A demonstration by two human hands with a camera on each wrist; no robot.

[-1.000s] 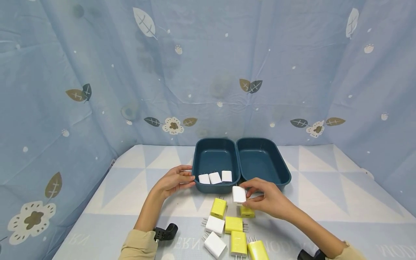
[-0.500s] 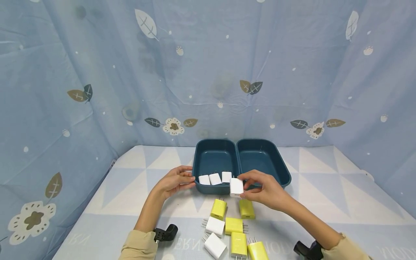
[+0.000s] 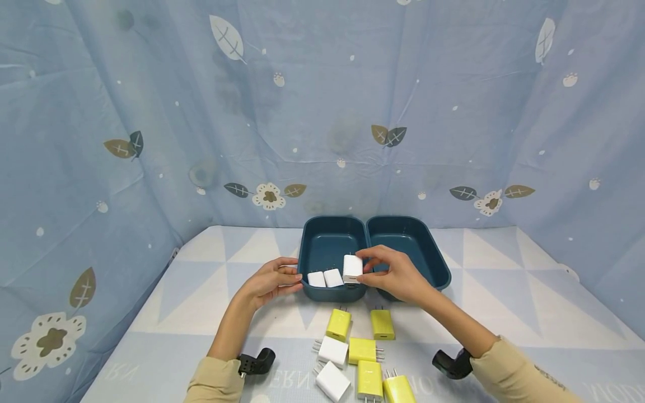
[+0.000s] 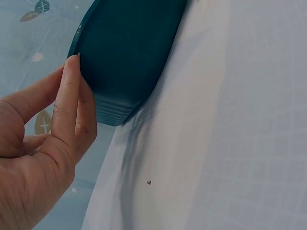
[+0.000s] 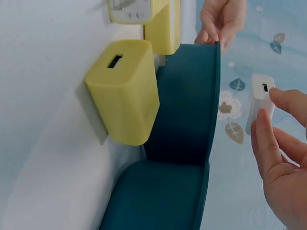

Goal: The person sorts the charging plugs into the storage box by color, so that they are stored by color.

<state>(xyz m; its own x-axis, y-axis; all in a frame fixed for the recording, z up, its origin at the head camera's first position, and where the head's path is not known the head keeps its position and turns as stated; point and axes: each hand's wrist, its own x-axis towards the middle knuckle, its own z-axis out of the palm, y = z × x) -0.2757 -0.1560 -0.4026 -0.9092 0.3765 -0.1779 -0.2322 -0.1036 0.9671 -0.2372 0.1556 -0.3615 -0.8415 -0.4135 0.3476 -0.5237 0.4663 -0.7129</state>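
My right hand [image 3: 395, 271] pinches a white USB charger [image 3: 352, 268] between thumb and fingers, above the near right corner of the left blue bin [image 3: 336, 223]. In the right wrist view the charger [image 5: 262, 103] shows its USB port, held above the bin's rim. Two white chargers [image 3: 325, 278] lie inside along the bin's near wall; a third there is mostly hidden behind the held one. My left hand [image 3: 272, 281] pinches the bin's left rim near the front corner. In the left wrist view the fingertips [image 4: 73, 62] meet the rim [image 4: 77, 36].
A second blue bin [image 3: 438, 263] adjoins on the right, partly behind my right hand. In front lie several yellow chargers [image 3: 369, 379] and two white chargers [image 3: 333, 351], prongs pointing various ways. A patterned curtain [image 3: 322, 112] stands behind the table [image 3: 201, 302].
My right hand has carried the white charger up and left, from in front of the bins to over the left bin's near right corner. The left hand has stayed at the rim.
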